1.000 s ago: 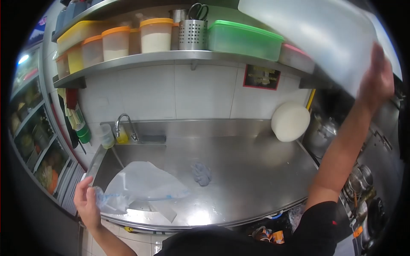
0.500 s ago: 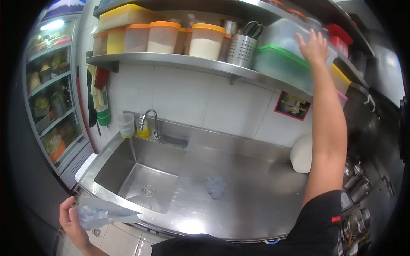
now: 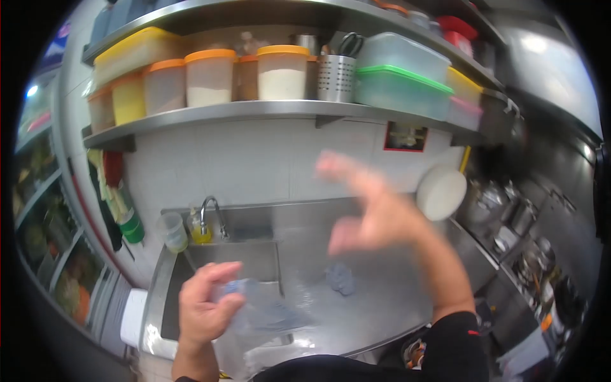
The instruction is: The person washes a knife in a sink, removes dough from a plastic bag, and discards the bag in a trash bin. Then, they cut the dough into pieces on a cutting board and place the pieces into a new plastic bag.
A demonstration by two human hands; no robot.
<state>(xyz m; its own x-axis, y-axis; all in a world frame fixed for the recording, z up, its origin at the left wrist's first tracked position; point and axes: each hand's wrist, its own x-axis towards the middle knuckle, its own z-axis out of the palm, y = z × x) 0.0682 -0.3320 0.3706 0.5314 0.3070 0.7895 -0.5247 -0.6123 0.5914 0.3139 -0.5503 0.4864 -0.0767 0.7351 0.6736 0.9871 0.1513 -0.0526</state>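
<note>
Clear plastic with blue print forms the single bag pinched in the left hand. That hand's thumb and curled fingers close on the bag's gathered end, low in the view. The bag's long axis runs roughly left to right: its gripped end points left into the hand, and its loose end trails right and slightly down. It hangs above the front edge of the sink and the steel counter. Blur hides its exact outline.

The right hand is raised in mid-air at the centre of the view, well above the counter. It is empty, with its fingers loosely spread, and it is smeared by motion. It touches nothing.

One crumpled grey cloth lies on the counter, just right of the bag and apart from it. One curved faucet stands behind the sink. Beside the faucet are one yellow bottle and one clear cup. One white round board leans against the wall at the far right of the counter.

On the shelf above, three orange-lidded tubs show clearly. Further right stand one perforated metal holder with scissors and one green-lidded box. One clear box is stacked on the green-lidded box.
</note>
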